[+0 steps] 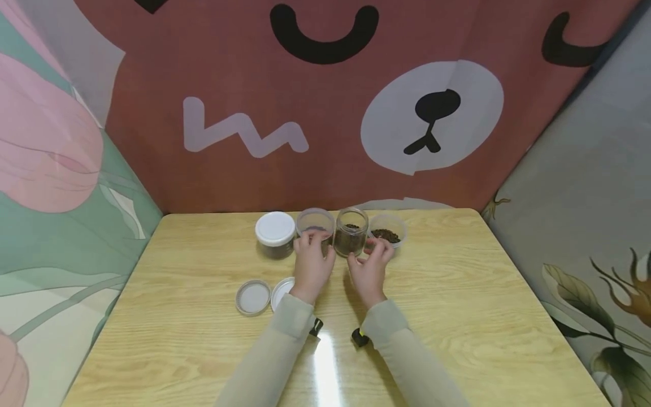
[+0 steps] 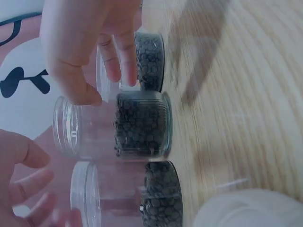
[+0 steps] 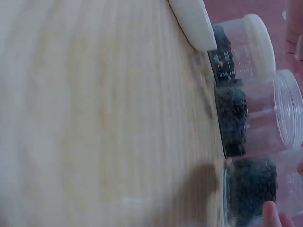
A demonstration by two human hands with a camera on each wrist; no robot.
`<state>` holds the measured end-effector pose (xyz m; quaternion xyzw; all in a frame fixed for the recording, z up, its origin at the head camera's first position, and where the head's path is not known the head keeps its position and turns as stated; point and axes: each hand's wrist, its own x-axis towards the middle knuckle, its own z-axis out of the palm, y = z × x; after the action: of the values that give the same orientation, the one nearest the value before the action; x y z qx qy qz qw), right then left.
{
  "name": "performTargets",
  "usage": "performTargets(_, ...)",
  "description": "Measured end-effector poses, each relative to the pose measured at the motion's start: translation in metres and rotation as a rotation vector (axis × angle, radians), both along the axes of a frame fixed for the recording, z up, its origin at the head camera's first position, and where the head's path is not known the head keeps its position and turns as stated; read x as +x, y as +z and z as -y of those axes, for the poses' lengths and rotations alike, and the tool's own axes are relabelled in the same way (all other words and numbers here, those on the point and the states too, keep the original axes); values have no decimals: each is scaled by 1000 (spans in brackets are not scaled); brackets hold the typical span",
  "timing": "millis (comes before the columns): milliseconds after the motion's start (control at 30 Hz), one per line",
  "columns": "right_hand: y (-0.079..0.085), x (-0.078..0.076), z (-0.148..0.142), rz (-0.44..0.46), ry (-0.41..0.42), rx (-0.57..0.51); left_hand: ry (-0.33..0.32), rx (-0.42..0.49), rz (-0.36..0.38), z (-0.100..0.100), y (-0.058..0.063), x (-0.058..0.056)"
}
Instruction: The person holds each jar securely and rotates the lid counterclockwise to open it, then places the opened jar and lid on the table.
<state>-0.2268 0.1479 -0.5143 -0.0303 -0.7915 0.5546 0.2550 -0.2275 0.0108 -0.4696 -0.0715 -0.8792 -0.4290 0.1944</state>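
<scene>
Across the wooden table (image 1: 473, 316), the person's left hand (image 1: 312, 267), fingers loosely parted, is in front of the open plastic jar (image 1: 315, 219), while the right hand (image 1: 369, 271), thumb and fingers apart, is before the open glass jar (image 1: 351, 221) and the shallower tub (image 1: 390, 221). The glass jar stands just beyond and between both hands; whether the right thumb touches it cannot be told. A white-lidded jar (image 1: 275, 240) stands left of these, with two loose lids (image 1: 253, 298) nearer the person.

Across the frame's centre stand one clear round jar (image 1: 275, 250) under a white lid (image 1: 275, 226), two open clear plastic tubs (image 1: 394, 221) and one open glass jar (image 1: 350, 242). Two loose round whitish lids (image 1: 253, 298) lie lower left of centre. One left hand (image 1: 311, 268), one right hand (image 1: 370, 270) and two pale cloth sleeves (image 1: 269, 356) show over one wooden table (image 1: 483, 294).
</scene>
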Motion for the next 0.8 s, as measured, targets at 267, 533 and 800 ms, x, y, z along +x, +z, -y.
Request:
performTargets(267,-1,5,19,72,111,2,96,47,46,12,-6,-2)
performTargets(533,10,2,38,168,190,-130,68,-15,26,18,-6,-1)
performTargets(800,14,0,48,193,213,-196,46,-84,-1,22,-3,0)
